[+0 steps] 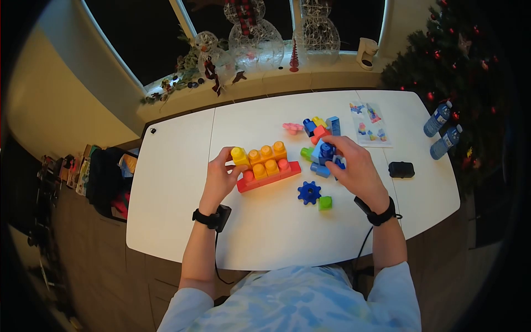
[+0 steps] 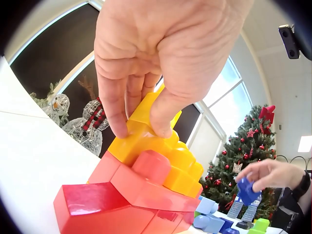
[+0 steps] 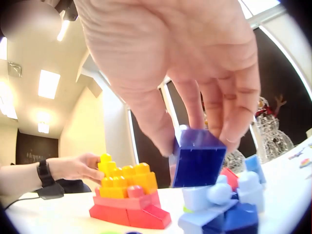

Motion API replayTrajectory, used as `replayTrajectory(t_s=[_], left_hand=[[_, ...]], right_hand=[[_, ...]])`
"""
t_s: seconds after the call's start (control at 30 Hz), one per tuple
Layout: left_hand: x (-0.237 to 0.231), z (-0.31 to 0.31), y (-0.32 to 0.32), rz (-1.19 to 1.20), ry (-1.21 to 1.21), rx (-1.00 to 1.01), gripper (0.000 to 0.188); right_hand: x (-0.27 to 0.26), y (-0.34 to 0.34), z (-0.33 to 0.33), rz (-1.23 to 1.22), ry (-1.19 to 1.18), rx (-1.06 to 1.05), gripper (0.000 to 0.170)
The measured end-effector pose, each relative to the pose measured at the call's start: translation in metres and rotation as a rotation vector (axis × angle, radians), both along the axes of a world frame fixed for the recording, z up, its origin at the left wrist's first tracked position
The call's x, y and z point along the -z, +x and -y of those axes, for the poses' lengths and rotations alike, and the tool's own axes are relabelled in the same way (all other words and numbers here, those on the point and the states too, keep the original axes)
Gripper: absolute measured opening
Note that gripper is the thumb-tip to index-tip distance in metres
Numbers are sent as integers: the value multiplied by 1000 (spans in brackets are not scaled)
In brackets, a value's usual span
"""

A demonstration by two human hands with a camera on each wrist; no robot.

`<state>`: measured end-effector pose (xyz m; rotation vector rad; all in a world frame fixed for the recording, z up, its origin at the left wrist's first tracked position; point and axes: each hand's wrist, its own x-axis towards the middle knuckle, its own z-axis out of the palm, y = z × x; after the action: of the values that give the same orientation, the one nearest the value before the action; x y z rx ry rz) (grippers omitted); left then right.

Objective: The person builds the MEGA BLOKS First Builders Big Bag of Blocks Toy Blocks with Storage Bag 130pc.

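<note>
My left hand [image 1: 221, 176] pinches a yellow block [image 1: 239, 155] at the left end of a built stack. The stack has a long red base [image 1: 269, 180] with pink-red and orange-yellow blocks [image 2: 183, 168] on top. In the left wrist view, thumb and fingers straddle the yellow block. My right hand [image 1: 359, 170] pinches a dark blue block [image 3: 200, 163], its hollow underside showing in the right wrist view. Beneath it lies a pile of loose blocks, among them a light blue block [image 1: 319, 170], a green block [image 1: 306, 153] and a red block [image 1: 319, 133].
A blue gear-shaped piece [image 1: 309, 192] and a green block [image 1: 325, 203] lie nearer the body. Behind the pile are a pink piece [image 1: 292, 128] and a picture sheet [image 1: 371, 126]. To the right are a black case [image 1: 401, 169] and two water bottles [image 1: 445, 143].
</note>
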<state>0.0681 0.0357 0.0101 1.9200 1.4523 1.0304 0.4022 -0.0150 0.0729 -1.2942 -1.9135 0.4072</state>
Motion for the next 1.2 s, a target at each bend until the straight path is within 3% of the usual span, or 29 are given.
replayTrajectory(t_s=[0.07,0.23,0.37,0.43,1.2], left_hand=[[-1,0,2,21,-3,-5,37],[1,-1,-1,24,5,-15,38],[5,-4,-4,34,45,-7,41],[6,-5,-4,40,18,-18,41],[2,-3,-1,61,-14,-27,40]], right_hand=[[-12,-27,-19,-63,113,-164,39],[-1,-93,-82,-73,-8,-438,39],[23,-121,-102,29,62,-474,41],[27,-125,-102,93,-21,-442,43],[35,-131,-98,129,45,-385,33]])
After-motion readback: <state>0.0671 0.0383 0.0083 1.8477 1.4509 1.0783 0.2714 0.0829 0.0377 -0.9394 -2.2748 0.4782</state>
